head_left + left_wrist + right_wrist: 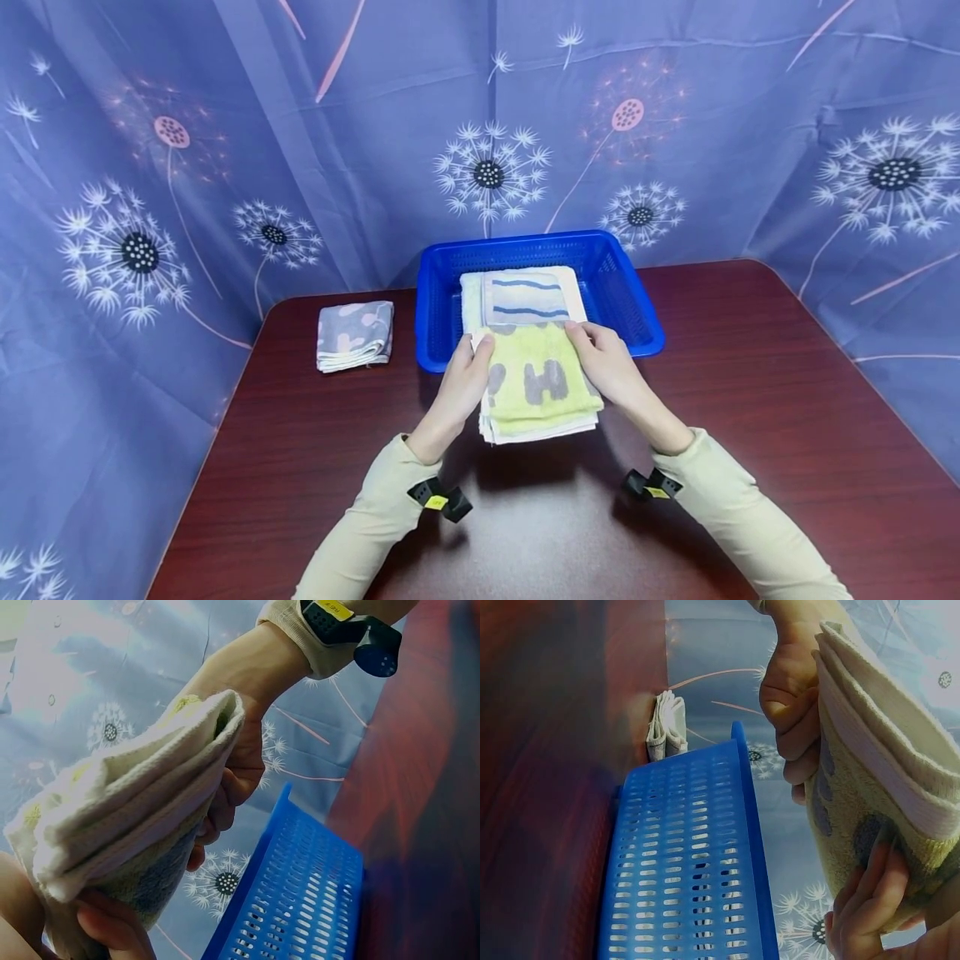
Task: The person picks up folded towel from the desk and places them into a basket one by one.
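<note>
A folded yellow towel [545, 379] with grey patches and a white underside is held up in front of the basket. My left hand [467, 375] grips its left edge, thumb on top and fingers curled beneath. On the opposite edge my right hand [606, 358] pinches it the same way; its fingers [874, 896] press the underside in the right wrist view. The towel's layered white folds [142, 795] face the left wrist camera. Behind it, a blue perforated basket [643, 321] contains folded towels, the top one pale with blue wavy stripes [527, 297].
A folded grey towel [354, 335] with pink and white shapes lies on the dark red wooden table [300, 467], left of the basket. A blue curtain [390, 150] with dandelion prints hangs behind and beside the table. Small black cameras are strapped to both wrists.
</note>
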`<action>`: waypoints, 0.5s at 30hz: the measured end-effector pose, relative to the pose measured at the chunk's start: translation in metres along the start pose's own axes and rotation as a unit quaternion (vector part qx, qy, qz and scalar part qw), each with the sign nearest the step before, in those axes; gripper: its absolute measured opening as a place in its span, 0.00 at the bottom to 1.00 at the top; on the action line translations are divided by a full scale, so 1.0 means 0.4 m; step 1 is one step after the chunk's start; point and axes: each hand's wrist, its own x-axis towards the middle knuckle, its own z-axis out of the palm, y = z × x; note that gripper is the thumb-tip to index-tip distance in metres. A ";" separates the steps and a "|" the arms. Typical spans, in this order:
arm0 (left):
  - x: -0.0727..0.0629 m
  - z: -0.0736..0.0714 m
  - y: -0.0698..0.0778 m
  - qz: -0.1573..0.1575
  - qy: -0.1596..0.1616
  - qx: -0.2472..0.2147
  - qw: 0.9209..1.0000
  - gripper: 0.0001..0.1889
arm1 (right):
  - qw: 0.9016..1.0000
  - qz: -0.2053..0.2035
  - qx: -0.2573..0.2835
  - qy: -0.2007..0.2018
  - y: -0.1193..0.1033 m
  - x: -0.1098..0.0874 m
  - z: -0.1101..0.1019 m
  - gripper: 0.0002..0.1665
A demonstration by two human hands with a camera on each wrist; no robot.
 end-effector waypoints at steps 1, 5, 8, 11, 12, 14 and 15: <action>0.002 0.000 0.000 -0.002 -0.002 0.002 1.000 0.22 | 1.000 0.002 0.003 0.000 -0.001 0.002 0.000 0.26; 0.012 -0.003 0.003 -0.007 -0.005 -0.004 1.000 0.23 | 1.000 0.005 0.005 -0.001 -0.004 0.009 0.000 0.27; 0.018 -0.004 0.006 -0.004 -0.006 -0.015 1.000 0.21 | 1.000 0.006 0.009 0.000 -0.006 0.017 0.000 0.28; 0.022 -0.004 0.009 0.003 -0.011 -0.028 1.000 0.20 | 1.000 0.003 0.017 0.002 -0.008 0.024 -0.002 0.28; 0.023 -0.004 0.011 0.004 -0.012 -0.032 0.999 0.20 | 1.000 0.002 0.021 0.002 -0.009 0.026 -0.002 0.29; 0.026 -0.004 0.013 0.000 -0.017 -0.045 0.999 0.20 | 1.000 0.002 0.027 0.001 -0.009 0.031 -0.003 0.29; 0.027 -0.004 0.014 -0.002 -0.020 -0.051 0.999 0.20 | 1.000 0.002 0.028 0.001 -0.009 0.033 -0.003 0.30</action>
